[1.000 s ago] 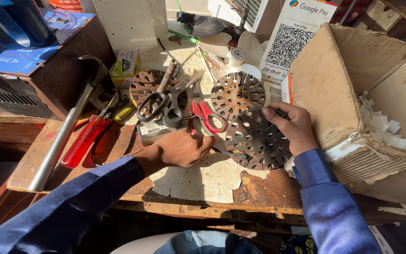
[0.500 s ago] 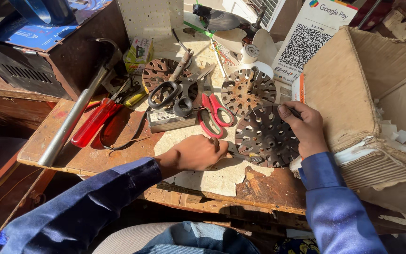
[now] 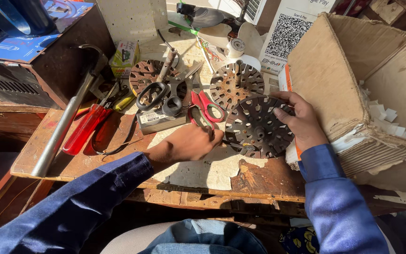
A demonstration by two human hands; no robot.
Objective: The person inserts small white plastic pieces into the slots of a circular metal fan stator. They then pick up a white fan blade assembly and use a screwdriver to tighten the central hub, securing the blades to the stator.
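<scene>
Right hand [image 3: 301, 123] at frame centre-right, fingers curled over rim of dark slotted rotor disc [image 3: 258, 126], gripping it. Left hand [image 3: 191, 142] centre, knuckles up, fingers closed; contents hidden. Red-handled scissors [image 3: 203, 107] just beyond.

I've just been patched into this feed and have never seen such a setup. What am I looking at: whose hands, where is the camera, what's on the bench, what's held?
There is no machine here: a person in blue sleeves works with bare hands. The one camera sits on the person's head and looks down at a worn wooden bench.

The right hand grips the rim of a dark slotted metal disc that lies on the bench. The left hand is closed beside the disc and seems to press a thin tool against it; the tool itself is mostly hidden.

Also on the bench: two rusty discs, red-handled scissors, black-handled scissors, a hammer, red pliers, and an open cardboard box on the right.
</scene>
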